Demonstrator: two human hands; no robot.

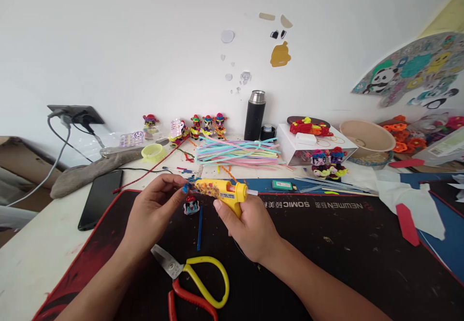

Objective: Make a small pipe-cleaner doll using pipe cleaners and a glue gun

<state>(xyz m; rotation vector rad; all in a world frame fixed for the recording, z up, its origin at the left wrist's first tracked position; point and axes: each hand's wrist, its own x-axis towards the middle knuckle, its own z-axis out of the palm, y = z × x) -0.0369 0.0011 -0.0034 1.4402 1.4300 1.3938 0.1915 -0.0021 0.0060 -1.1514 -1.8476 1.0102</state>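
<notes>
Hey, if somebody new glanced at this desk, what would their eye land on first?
Probably the bright yellow glue gun in the right hand, mid-picture, its tip close to a small blue piece pinched in the left hand. Next, perhaps, the scissors, with one yellow and one red handle, lying on the dark mat below the hands. Farther back, a bundle of pastel strips lies in front of the black flask.
</notes>
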